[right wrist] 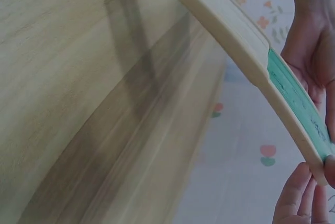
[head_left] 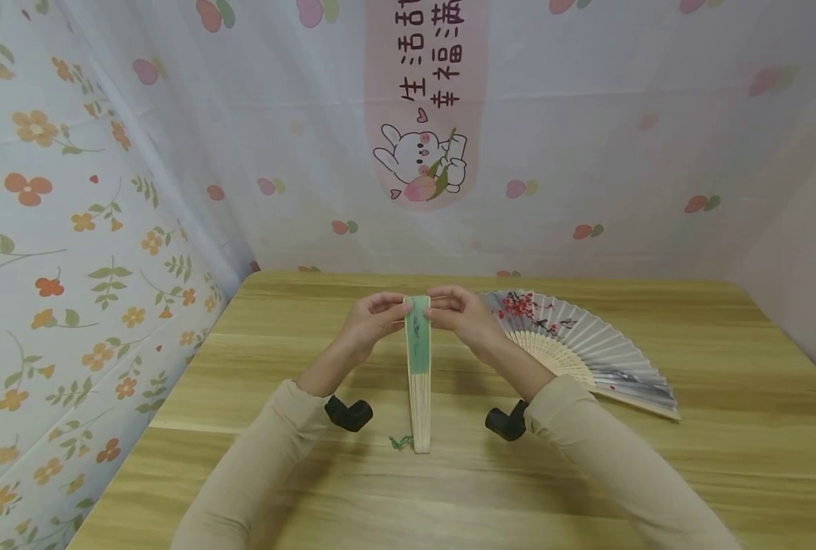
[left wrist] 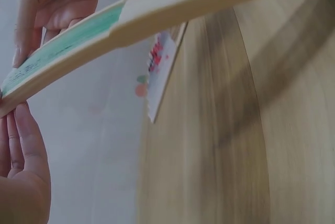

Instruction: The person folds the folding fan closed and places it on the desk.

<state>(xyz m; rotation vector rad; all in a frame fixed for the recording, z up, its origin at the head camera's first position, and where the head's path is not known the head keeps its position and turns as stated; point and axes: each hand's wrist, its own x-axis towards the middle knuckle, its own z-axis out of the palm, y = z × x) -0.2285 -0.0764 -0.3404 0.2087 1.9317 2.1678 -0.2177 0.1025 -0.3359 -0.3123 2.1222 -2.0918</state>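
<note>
A folded hand fan (head_left: 418,359) with green fabric and pale ribs stands lengthwise at mid-table, a green tassel (head_left: 401,442) by its near end. My left hand (head_left: 374,321) pinches the left edge of its fabric end between thumb and fingers. On the opposite edge my right hand (head_left: 468,317) does the same. The left wrist view shows the fan (left wrist: 68,43) slanting above the wood, its ribs nearly together. Fingertips of the right hand (right wrist: 297,195) touch the fan's edge in the right wrist view.
An unfolded grey fan (head_left: 614,351) with red blossoms lies on the wooden table (head_left: 243,443), right of and partly behind the right arm. Black wrist mounts (head_left: 348,414) sit under both forearms. A printed curtain (head_left: 277,137) hangs behind the table, and a flowered one (head_left: 92,290) at left.
</note>
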